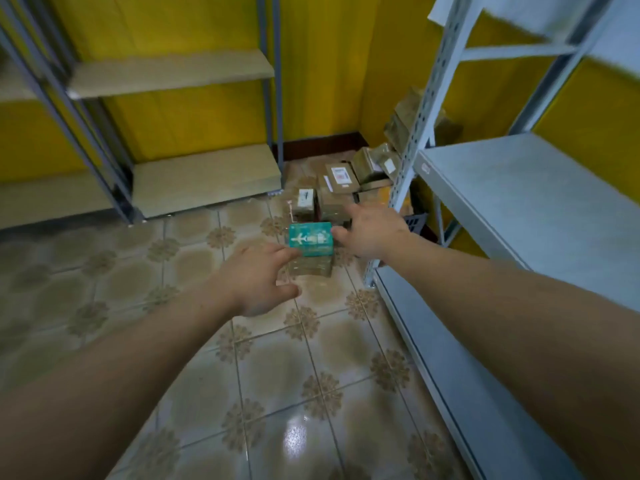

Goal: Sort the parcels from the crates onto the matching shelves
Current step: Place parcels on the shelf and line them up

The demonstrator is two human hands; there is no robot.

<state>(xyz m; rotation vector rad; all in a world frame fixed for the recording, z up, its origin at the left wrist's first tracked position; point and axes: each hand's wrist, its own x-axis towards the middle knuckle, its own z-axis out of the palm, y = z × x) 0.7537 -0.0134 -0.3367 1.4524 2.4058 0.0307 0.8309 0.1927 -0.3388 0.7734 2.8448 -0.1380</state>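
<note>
Teal parcel (311, 241) with a white airplane print sits flat on top of a brown parcel (311, 267), both on the tiled floor (277, 375) near the front post of the grey metal rack (519, 188) on the right. Left hand (258, 278) reaches in from lower left, fingers spread and mostly straight, fingertips at the teal parcel's near-left corner; its thumb hangs free below, gripping nothing. Right hand (375, 233) comes in from the right, relaxed and spread, thumb tip at the teal parcel's right edge, index finger stretched out over the pile behind. Cannot tell if either hand actually touches the box or only overlaps it in view; neither is curled round it. Behind the teal parcel, more brown parcels (337, 188) with white labels lie heaped in the corner by the yellow wall (329, 81). Dark plastic crate (415, 221) is partly visible beside the right wrist, behind the grey rack's post. Second rack (207, 181) at left has cardboard-lined shelves, well apart from the hands.
</note>
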